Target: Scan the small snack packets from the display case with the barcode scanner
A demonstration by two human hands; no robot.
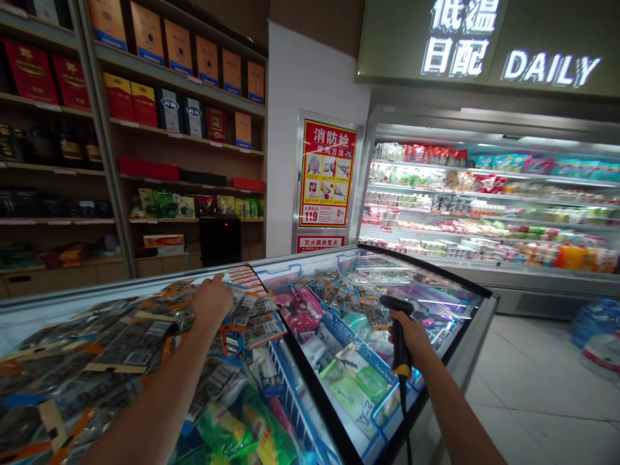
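Note:
My right hand (415,336) is wrapped round a black barcode scanner (401,342) with a yellow band at its base and a cable hanging down. The scanner is upright above the glass-topped chest freezer (477,336). My left hand (213,302) reaches forward to the far side of a heap of flat plastic packets (140,342) with orange and blue edges and barcodes. Its fingers are curled, and whatever they hold is hidden. More such packets (259,326) lie just right of it, beside a white sheet with red lines (247,279).
Blue wire baskets (339,323) in the freezer hold green and pink bags. Boxed goods fill the shelves (179,139) at the back left. A lit chiller (484,265) stands behind, and large water bottles (598,336) are on the floor (523,387) at right.

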